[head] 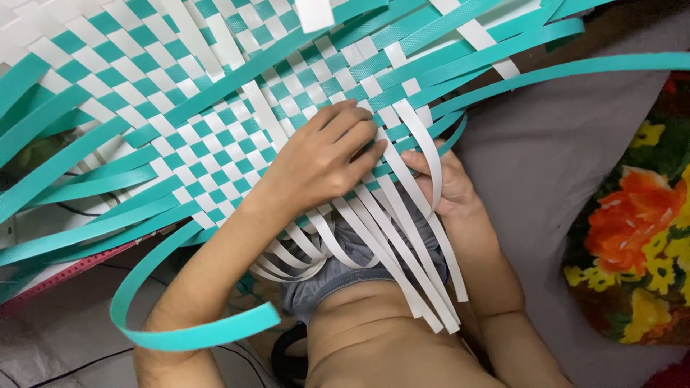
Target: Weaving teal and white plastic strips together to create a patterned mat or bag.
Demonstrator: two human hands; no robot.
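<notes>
Pressing down on the woven mat (pixel 180 122) is the left hand (pixel 323 162), fingers spread flat over the checkered teal-and-white weave right at its unfinished edge. The right hand (pixel 445 183) sits just beside it, mostly tucked under the loose white strips (pixel 402 244), with the thumb and fingers curled around one of them; I honestly can't tell how tight that grip is, since the strips cover most of the palm.

The mat lies across the person's lap and spreads away toward the top left, with long teal strips (pixel 539 68) fanning out to the right and one curling round at the lower left (pixel 194 334).

Handling-wise, this looks like flat plastic strapping: light, springy, fairly stiff along its length but bendy, and probably slick on the surface. My guess is the loose ends want to spring back out, so holding the weave flat near the working edge and pinching a strip close to where it enters the weave seems the sensible spot, not way out at the tip.

Hard to make out: the far edges of the mat are cut off by the frame, the right hand's fingertips are hidden, and what's under the mat on the left is just a blur of cables and floor. A flowery cloth (pixel 640 230) sits at the right, partly cropped.
</notes>
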